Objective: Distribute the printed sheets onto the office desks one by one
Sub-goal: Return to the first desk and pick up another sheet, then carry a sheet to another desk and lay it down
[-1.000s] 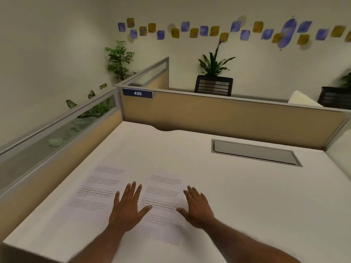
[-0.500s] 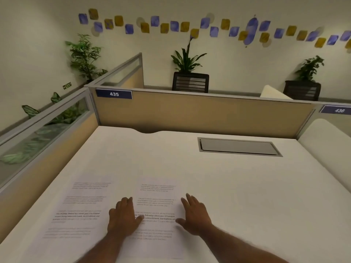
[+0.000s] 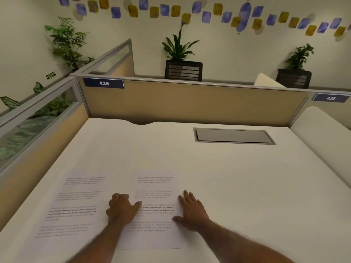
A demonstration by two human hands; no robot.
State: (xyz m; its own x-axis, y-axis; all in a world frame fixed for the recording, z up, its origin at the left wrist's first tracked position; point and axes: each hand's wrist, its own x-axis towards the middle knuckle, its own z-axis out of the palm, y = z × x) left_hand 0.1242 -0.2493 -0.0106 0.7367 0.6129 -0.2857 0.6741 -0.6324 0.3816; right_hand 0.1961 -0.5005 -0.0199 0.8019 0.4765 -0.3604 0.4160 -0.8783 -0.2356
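Two printed sheets lie flat on the white desk (image 3: pixel 218 168) of cubicle 435. The left sheet (image 3: pixel 74 204) lies untouched near the desk's left side. On the middle sheet (image 3: pixel 154 194) rest both my hands. My left hand (image 3: pixel 121 209) sits at its left edge with the fingers curled under and the thumb lying on the paper. My right hand (image 3: pixel 191 211) lies flat on its right edge, fingers straight and spread.
A grey cable hatch (image 3: pixel 233 136) is set into the desk at the back right. Tan partition panels (image 3: pixel 190 103) with glass tops wall the desk at the back and left. Desk 436 (image 3: pixel 322 128) adjoins on the right. Potted plants stand behind the partition.
My left hand's fingers went from straight to curled at the sheet's left edge. Both hands drew back toward me on the sheet. The view swung to the right.
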